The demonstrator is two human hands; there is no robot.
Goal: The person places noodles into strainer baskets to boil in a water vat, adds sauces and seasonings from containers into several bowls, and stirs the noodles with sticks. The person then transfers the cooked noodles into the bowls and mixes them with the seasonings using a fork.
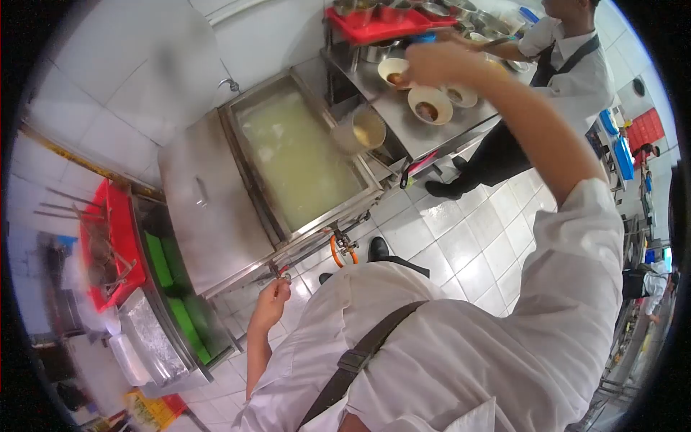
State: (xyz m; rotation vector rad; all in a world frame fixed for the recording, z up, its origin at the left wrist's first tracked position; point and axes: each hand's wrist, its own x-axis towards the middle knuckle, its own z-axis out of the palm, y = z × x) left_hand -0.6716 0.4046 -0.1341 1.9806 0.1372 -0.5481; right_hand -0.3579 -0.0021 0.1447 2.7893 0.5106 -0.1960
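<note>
My right hand is raised over the steel counter beside several pale bowls, its fingers blurred and partly hidden. Below it stands a bowl with dark contents, with another bowl just left of it. My left hand hangs low near the front edge of the cooker, fingers curled in by a small valve; whatever they may hold is too small to tell. Between counter and vat, a round pot or strainer sits at the rim of the steel vat, which holds cloudy yellow-green liquid.
A co-worker stands at the far side of the counter. A steel lid covers the vat's left part. The red tray with strainers is at left. An orange hose and a pink-handled tool hang in front.
</note>
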